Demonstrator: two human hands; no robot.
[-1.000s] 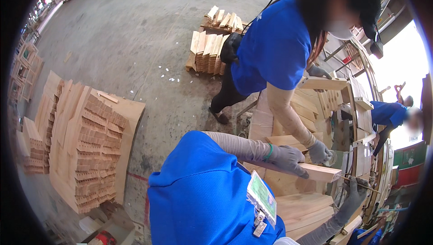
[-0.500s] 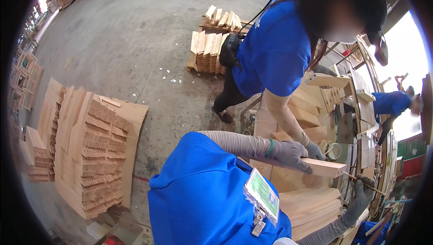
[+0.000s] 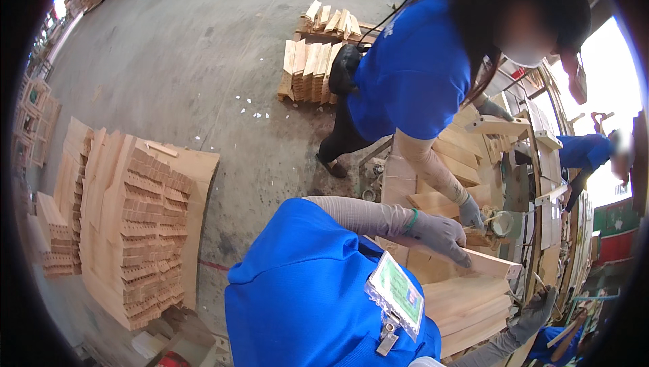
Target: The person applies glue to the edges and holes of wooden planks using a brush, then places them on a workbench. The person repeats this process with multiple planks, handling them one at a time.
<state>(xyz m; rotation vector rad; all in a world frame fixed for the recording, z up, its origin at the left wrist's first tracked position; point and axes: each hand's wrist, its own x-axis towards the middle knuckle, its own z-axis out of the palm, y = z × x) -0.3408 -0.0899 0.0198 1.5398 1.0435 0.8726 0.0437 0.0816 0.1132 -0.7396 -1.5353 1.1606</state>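
Observation:
My gloved left hand (image 3: 438, 237) is closed around a squared wooden bar (image 3: 492, 263). The bar's end face, with small drilled holes, points right. Beyond that end, my gloved right hand (image 3: 535, 314) is closed on a thin stick (image 3: 539, 279) with a pale tip, which stands apart from the bar. Several flat boards (image 3: 466, 303) lie stacked just below the bar. A co-worker's gloved hand (image 3: 471, 212) is close to a round jar (image 3: 501, 224) past my left hand.
Opposite me, a co-worker in a blue shirt (image 3: 426, 63) leans over the bench, the other hand near an upright wooden part (image 3: 499, 125). Cut wood stands in a large stack (image 3: 145, 225) on the left floor and a smaller stack (image 3: 312, 69) behind the co-worker. Another person (image 3: 585, 157) works at far right.
My right hand has moved down, taking the stick's tip away from the bar's end. The bar has shifted slightly down with my left hand. The co-worker's near hand has moved slightly.

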